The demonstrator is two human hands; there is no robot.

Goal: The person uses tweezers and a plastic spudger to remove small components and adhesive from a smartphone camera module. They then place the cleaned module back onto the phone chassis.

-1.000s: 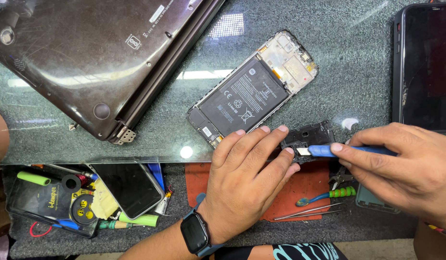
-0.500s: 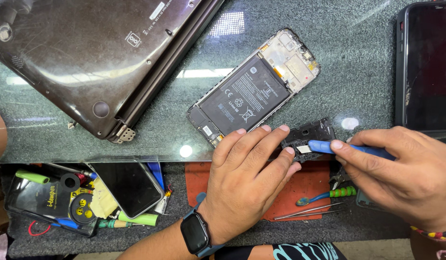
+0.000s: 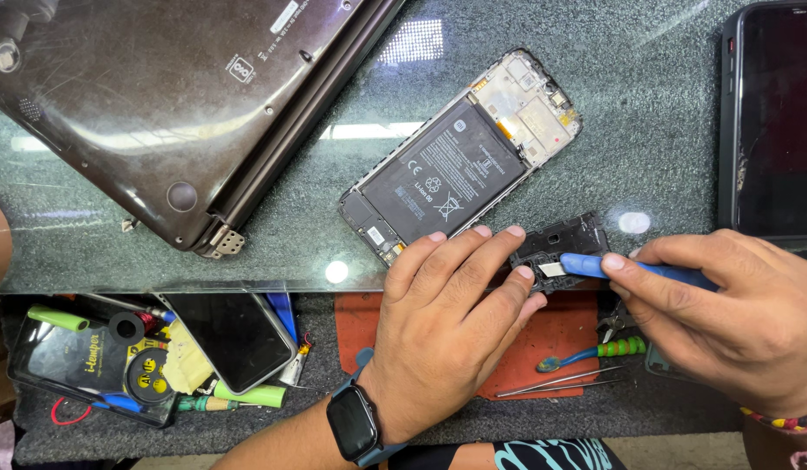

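— Where is the small black cover piece [image 3: 562, 246] found, taking the opened phone [image 3: 460, 170] as the mark?

— Just beside the phone's lower right edge, flat on the glass bench [image 3: 647, 113]. Its long axis is laid roughly left to right, tilted slightly upward to the right.

— How is it met by each grip?

— From the left, the left hand [image 3: 447, 326] is spread flat, fingertips pressed on the piece's near-left edge; nothing is clamped. From the right, the right hand [image 3: 726, 318] is closed around a blue pry tool [image 3: 634, 270], whose pale tip is laid on the piece's lower edge.

— Which hand is nearer?

— Direct contact is made by the left; the right is kept off it by the tool's length.
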